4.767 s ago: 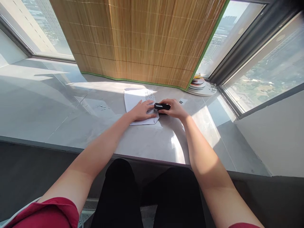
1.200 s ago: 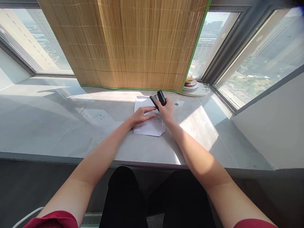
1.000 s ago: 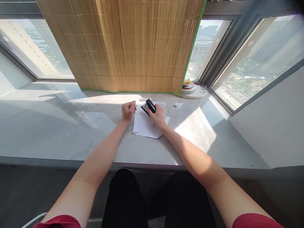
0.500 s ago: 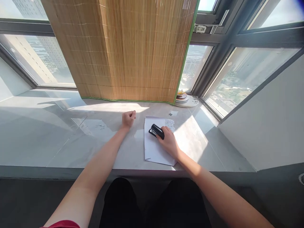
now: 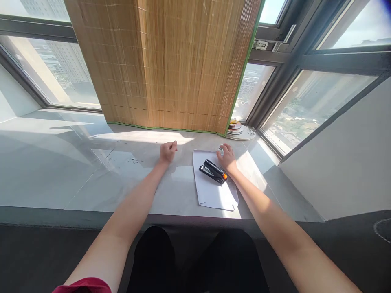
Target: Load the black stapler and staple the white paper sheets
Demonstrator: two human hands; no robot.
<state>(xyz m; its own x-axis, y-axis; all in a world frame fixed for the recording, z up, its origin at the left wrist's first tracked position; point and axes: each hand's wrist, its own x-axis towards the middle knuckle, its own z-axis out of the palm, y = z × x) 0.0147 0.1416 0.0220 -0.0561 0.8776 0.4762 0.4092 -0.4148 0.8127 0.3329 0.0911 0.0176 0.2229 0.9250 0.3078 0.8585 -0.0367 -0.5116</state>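
A black stapler (image 5: 212, 171) with an orange spot at its rear end lies tilted on a small stack of white paper (image 5: 210, 197). My right hand (image 5: 227, 158) is just past the paper's upper right corner. Its thumb and fingers are curved but apart, around a small pale, shiny bit on the sill that I cannot make out clearly. My left hand (image 5: 168, 152) rests as a fist on the sill, left of the paper, with nothing showing in it.
The pale tiled windowsill (image 5: 100, 187) ends at a front edge before my knees. A bamboo blind (image 5: 171, 69) hangs down behind my hands. Stacked plates (image 5: 240, 132) stand in the back right corner. Small dark bits (image 5: 132, 161) lie on the sill at left.
My right hand has let go of the stapler, leaving it on the paper, and moved up and right to the small shiny bit. The left fist stays put. The view has shifted slightly.
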